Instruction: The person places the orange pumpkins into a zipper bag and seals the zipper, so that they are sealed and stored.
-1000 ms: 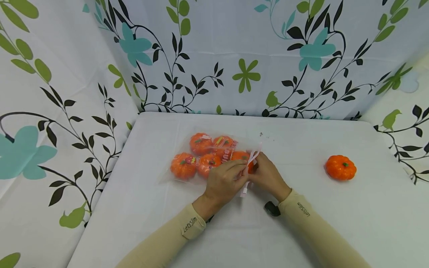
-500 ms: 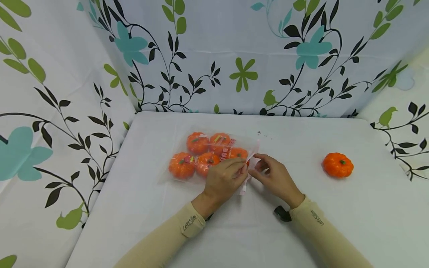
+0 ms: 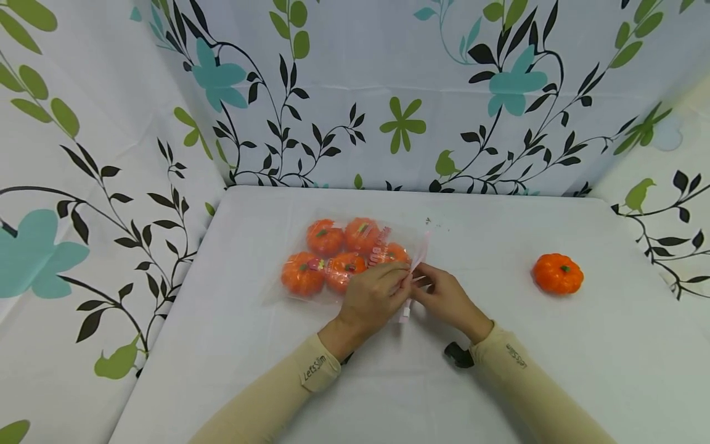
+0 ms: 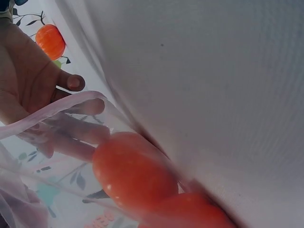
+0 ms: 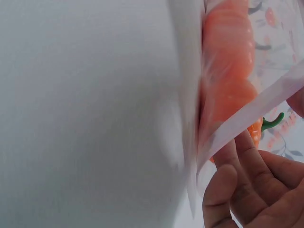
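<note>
A clear zip bag (image 3: 288,237) with a pink closure strip lies on the table, holding several small orange toy pumpkins (image 3: 302,274). My left hand (image 3: 371,296) pinches the bag's edge at its open right end. My right hand (image 3: 446,302) is at that opening; its fingers (image 5: 254,166) reach inside past the pink strip, while the thumb stays outside, apart from the strip. Through the clear plastic, the left wrist view shows the right hand's fingers beside a pumpkin (image 4: 133,171). A green stem (image 5: 273,122) shows through the mouth in the right wrist view.
One loose orange pumpkin (image 3: 557,274) sits on the white table (image 3: 499,234), right of my hands. A black wrist device (image 3: 458,356) is under the right wrist. Patterned cloth (image 3: 344,80) with leaves and flowers hangs behind the table and at its sides.
My right hand has drawn back from the bag's mouth, then moved left to it again, its fingers now inside. The left hand keeps its pinch. The loose pumpkin stays put.
</note>
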### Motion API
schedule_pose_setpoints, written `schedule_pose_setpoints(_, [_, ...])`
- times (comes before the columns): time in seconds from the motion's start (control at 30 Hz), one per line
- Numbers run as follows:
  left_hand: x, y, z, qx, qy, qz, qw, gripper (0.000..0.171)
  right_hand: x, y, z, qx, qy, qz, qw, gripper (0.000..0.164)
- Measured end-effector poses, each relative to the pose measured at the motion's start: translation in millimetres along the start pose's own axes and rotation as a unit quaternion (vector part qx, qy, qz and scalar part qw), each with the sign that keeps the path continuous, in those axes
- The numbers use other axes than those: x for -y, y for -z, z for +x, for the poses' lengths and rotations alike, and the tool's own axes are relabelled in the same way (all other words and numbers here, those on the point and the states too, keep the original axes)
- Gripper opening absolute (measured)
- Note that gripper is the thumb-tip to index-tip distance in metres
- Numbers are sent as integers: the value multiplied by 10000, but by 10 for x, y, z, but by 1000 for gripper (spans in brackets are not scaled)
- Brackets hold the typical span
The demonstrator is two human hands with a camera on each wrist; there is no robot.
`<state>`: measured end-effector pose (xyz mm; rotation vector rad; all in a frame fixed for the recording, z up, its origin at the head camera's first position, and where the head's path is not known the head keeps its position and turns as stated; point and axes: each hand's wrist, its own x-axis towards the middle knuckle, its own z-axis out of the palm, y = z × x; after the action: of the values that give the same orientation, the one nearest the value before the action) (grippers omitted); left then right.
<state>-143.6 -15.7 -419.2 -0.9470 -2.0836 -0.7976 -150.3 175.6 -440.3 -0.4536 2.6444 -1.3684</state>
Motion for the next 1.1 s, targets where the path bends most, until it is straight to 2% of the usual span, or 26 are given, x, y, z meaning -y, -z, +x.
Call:
schedule_pose_setpoints(0.2, [6, 5, -12, 191, -11, -64, 9998, 6, -7, -21, 22, 228, -43, 179, 9996, 36])
schedule_pose_setpoints(0.43, [14, 4, -28, 175, -61, 35, 9998, 9, -14, -7, 15, 329, 120, 163, 9993, 31])
schedule_pose_setpoints(0.73, [18, -6, -33, 165, -25, 76, 9998, 9, -19, -2, 0, 184, 7, 169, 9997, 28])
schedule_pose_setpoints(0.83, [18, -11, -28, 110, -49, 75, 9999, 9, -36, 39, -52, -72, 40, -16, 10000, 36])
schedule_pose_setpoints(0.97, [20, -14, -25, 63, -48, 131, 9999, 9, -71, 165, -163, -653, 356, -449, 9962, 53])
schedule_pose_setpoints(1.03, [19, -12, -26, 63, -14, 162, 9998, 9, -97, 251, -227, -1007, 591, -863, 9894, 59])
schedule_pose_setpoints(1.1, [19, -11, -29, 62, 24, 189, 9998, 8, -130, 345, -290, -1378, 736, -1371, 9782, 62])
